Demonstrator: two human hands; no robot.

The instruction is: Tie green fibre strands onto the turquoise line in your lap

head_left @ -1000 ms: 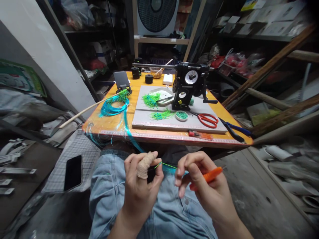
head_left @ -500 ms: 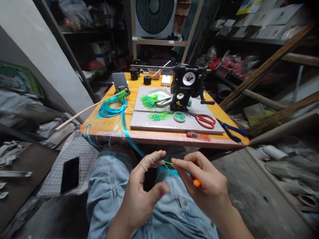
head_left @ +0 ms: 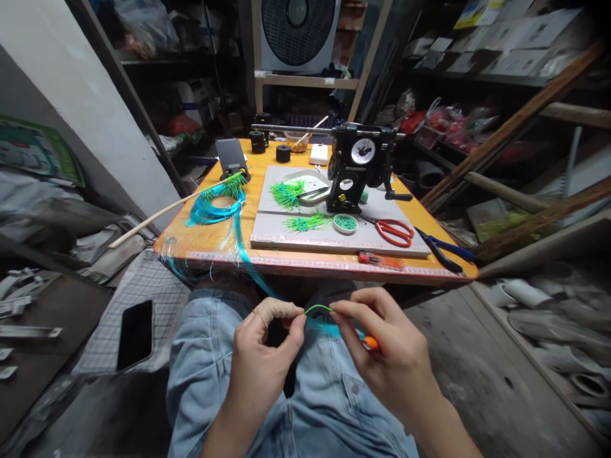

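A short green strand (head_left: 317, 306) arches between my two hands above my lap. My left hand (head_left: 267, 343) pinches one end between thumb and index finger; that finger is wrapped in tan tape. With thumb and index finger, my right hand (head_left: 389, 337) pinches the other end. An orange-tipped tool (head_left: 371, 343) is also tucked in my right hand, most of it hidden by the fingers. A bundle of blue filament (head_left: 260, 280) runs from the coil (head_left: 217, 208) on the table down to my lap, where more blue strands show behind the hands.
On the orange table (head_left: 191, 245) a grey board (head_left: 272, 238) carries a black cranked machine (head_left: 351, 168), green tufts (head_left: 308, 222), a dish of green beads (head_left: 345, 223) and red-handled scissors (head_left: 394, 232). Pliers (head_left: 446, 249) lie at the right edge. A phone (head_left: 135, 334) rests on cloth at left.
My left hand has closed from spread fingers into a pinch on the green strand, hiding the blue knot seen before. My right hand has barely moved.
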